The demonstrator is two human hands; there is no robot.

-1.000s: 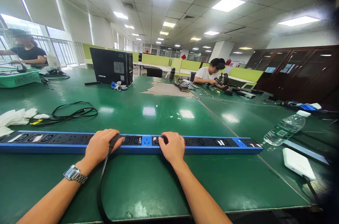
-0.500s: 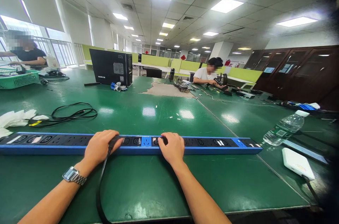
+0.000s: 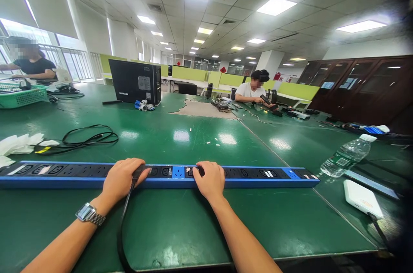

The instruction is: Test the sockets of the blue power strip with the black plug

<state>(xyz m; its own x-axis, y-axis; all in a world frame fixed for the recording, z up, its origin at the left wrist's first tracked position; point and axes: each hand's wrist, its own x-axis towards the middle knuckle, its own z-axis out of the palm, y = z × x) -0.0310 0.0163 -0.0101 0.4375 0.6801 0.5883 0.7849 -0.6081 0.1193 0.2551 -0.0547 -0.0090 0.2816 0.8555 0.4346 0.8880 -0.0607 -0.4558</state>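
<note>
A long blue and black power strip (image 3: 251, 174) lies across the table in front of me, with rows of sockets along its top. My left hand (image 3: 121, 177) is closed on the black plug of a power cord (image 3: 121, 225), held against the strip's sockets; whether the plug is seated is hidden by the fingers. From there the cord hangs down toward the near table edge. My right hand (image 3: 211, 180) grips the power strip just right of its middle blue socket, fingers over the far side and thumb on top. A metal watch (image 3: 90, 214) is on my left wrist.
A coiled black cable (image 3: 92, 136) and crumpled white tissue (image 3: 19, 146) lie at left. Toward the right are a water bottle (image 3: 346, 156) and a white box (image 3: 363, 197) with a cable. A black computer case (image 3: 135, 81) stands behind. Two people sit farther off.
Both my hands, the plug and the power strip stay where they were. The person at the right has shifted slightly.
</note>
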